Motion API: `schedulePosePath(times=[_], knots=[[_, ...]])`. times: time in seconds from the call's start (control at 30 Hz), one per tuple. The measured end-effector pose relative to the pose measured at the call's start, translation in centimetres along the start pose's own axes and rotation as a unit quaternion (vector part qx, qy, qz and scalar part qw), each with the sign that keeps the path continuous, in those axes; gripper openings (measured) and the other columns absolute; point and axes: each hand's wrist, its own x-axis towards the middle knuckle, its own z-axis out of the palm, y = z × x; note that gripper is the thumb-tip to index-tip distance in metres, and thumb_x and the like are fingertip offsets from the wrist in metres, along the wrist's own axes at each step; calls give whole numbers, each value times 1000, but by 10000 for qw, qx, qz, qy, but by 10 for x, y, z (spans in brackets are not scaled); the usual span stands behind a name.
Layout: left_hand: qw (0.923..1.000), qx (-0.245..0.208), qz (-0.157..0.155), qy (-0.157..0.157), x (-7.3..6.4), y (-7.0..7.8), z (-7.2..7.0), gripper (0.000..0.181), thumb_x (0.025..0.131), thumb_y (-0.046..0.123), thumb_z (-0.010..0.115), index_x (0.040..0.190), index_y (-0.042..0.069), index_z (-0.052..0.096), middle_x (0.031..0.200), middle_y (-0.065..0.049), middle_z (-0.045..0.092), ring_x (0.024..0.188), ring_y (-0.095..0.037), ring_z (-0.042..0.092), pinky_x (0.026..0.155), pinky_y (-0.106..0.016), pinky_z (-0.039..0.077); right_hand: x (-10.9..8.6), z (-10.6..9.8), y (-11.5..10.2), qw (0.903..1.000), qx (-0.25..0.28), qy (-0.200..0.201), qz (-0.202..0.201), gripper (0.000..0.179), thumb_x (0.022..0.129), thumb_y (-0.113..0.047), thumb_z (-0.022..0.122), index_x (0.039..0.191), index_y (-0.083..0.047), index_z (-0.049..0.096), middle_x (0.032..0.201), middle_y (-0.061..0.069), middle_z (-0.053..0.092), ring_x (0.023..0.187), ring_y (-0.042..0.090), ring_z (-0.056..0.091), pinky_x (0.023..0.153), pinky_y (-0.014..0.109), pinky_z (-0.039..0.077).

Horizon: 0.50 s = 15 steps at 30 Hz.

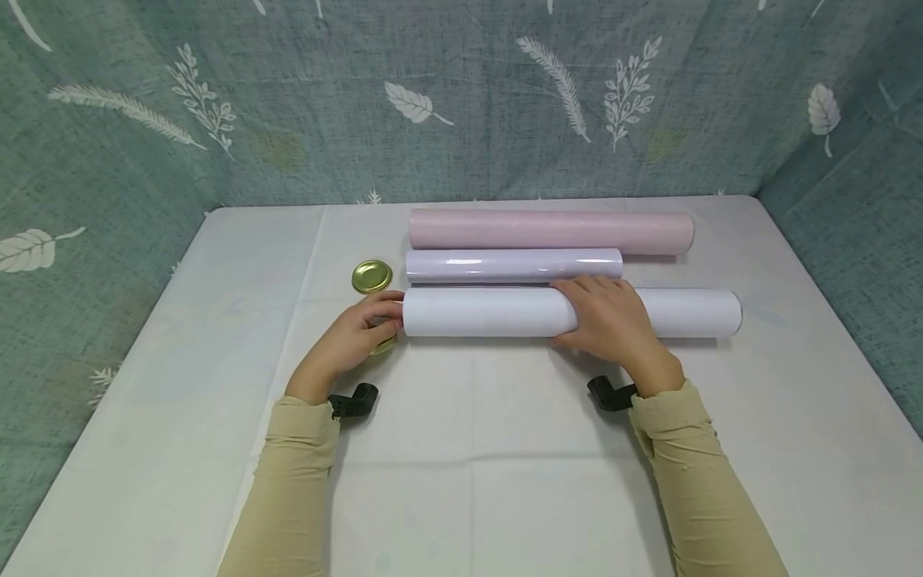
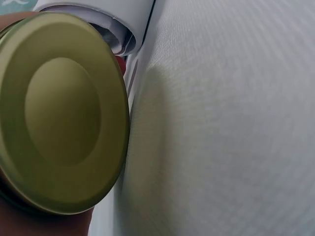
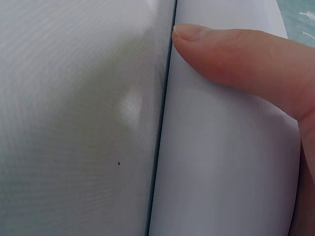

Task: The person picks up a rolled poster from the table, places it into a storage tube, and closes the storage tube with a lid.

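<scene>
Two khaki sleeves (image 1: 288, 489) reach up from the bottom edge of the frame, one at lower left, one at lower right, each with one black wrist device (image 1: 356, 401) by its cuff. Left of centre, the left hand (image 1: 349, 340) grips one round gold lid (image 2: 64, 113) by its rim, fingers at the left end of a white roll; whether they touch the roll, I cannot tell. Right of centre, the right hand (image 1: 609, 324) is clamped over that white roll (image 1: 490, 312), thumb on the near side, fingers over the far side. Three rolls lie lengthwise in all: the white one nearest, one shiny lavender roll (image 1: 512, 265) just above it, and one pink roll (image 1: 551, 231) at the top. One more gold lid (image 1: 372, 276) lies flat just above the left hand, making two. Everything rests on one white-covered table (image 1: 469, 513); green leaf-patterned fabric (image 1: 469, 152) fills the upper frame.
</scene>
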Motion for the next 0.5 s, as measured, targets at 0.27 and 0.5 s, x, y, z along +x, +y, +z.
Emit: schedulePosePath(times=[0.27,0.5], knots=[[9996,245,79,-78,-1,3,-1,19,90,13,52,105,16,64,131,3,41,123,-21,34,99,-41,27,0,-1,-1,10000,0,-77,43,80,58,-50,77,126,-19,48,116,5,54,108,27,47,86,48,33],[9994,188,-243,-142,-4,5,-4,22,91,21,52,112,23,59,124,7,48,114,-17,43,93,-38,34,0,-2,-2,9999,14,-118,85,81,57,-51,77,126,-20,48,116,5,54,108,27,47,87,47,33]])
